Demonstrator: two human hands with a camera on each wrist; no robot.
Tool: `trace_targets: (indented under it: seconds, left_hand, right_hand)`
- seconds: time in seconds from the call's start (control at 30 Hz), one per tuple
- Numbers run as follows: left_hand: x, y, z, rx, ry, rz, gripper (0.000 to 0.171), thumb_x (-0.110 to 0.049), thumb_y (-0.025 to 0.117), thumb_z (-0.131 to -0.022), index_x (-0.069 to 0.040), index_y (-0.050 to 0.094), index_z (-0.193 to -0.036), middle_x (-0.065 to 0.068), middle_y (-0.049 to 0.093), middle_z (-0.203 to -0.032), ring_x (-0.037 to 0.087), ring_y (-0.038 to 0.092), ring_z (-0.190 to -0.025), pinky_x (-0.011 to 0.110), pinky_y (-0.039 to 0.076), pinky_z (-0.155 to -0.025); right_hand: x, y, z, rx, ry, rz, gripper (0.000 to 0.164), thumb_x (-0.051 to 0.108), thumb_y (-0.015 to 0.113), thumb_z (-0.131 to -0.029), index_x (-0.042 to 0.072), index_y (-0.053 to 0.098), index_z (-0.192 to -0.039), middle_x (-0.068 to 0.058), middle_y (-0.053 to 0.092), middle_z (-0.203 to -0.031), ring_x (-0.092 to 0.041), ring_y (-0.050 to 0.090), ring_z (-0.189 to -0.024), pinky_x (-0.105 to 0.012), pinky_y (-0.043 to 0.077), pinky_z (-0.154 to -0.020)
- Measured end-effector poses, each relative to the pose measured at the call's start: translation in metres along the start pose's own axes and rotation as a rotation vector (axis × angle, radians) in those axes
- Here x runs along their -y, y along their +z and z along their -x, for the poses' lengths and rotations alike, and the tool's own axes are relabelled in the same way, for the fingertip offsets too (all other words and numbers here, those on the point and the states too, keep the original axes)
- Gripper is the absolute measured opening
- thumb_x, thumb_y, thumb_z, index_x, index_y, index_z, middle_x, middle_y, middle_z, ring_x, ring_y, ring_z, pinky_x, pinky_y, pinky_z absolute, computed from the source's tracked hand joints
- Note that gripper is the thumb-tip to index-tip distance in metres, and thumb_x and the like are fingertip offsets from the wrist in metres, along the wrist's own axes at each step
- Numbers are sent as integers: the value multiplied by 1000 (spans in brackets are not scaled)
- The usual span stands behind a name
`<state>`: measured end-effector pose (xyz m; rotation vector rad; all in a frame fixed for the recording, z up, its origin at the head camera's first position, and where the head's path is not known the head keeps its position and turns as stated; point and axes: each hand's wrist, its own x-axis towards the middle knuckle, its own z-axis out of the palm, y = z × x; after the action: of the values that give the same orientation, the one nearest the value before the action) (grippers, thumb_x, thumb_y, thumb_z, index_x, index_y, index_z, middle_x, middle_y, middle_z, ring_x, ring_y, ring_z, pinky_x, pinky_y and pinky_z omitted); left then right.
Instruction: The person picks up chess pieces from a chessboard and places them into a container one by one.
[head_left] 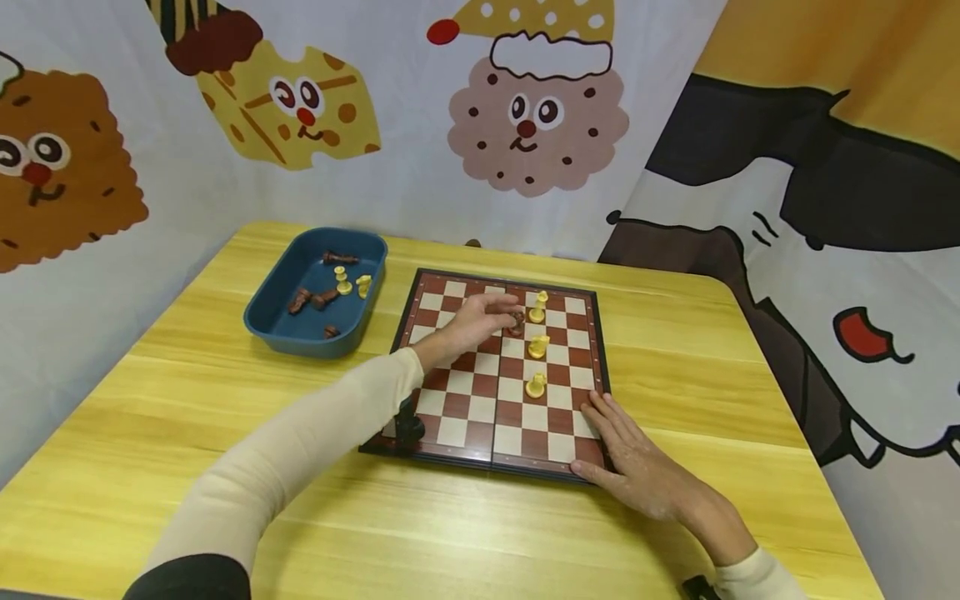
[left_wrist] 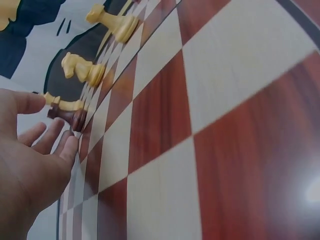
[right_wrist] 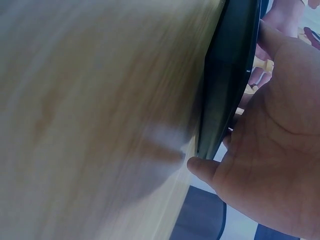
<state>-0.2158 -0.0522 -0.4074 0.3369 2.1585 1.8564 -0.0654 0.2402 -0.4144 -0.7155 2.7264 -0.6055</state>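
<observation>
A brown chess piece (head_left: 516, 325) stands on the far half of the chessboard (head_left: 472, 408). My left hand (head_left: 474, 323) reaches over the board beside it, fingers loosely extended. In the left wrist view, the fingertips are close to the brown piece (left_wrist: 75, 119) and do not wrap round it; whether they touch it is hard to tell. Pale yellow pieces line up nearby: a tall one (head_left: 537, 308), a knight (head_left: 537, 347) and another (head_left: 536, 386) nearer me. My right hand (head_left: 637, 467) rests with straight fingers on the board's near right corner, thumb along its edge (right_wrist: 227, 75).
A blue tray (head_left: 258, 323) at the back left holds several brown and pale yellow pieces. The board lies on a yellow wood-grain table (head_left: 420, 533). Behind the table hangs a cartoon-printed cloth (head_left: 412, 192).
</observation>
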Motion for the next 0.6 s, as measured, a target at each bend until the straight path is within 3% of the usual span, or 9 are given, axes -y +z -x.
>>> trace_targets:
  seconds: [0.23,0.6]
  left_hand:
    - [2,8,-7,-6,-2,-13,38,1,58,-103,4,56,-140,17,63,-131,24,60,-119,34,52,-97]
    - [6,9,-12,-47,3,-130,30,-2,70,-97,-2,69,-127,6,70,-115,20,64,-108,30,55,-88]
  right_hand:
    - [-1,-1,-1,5,0,-7,87,58,54,-102,6,20,-163,-12,6,-169,-35,1,-153,-64,20,-116]
    - [-1,0,0,-10,-12,-22,84,55,55,-102,6,22,-162,-14,7,-169,-38,4,-153,-65,20,-116]
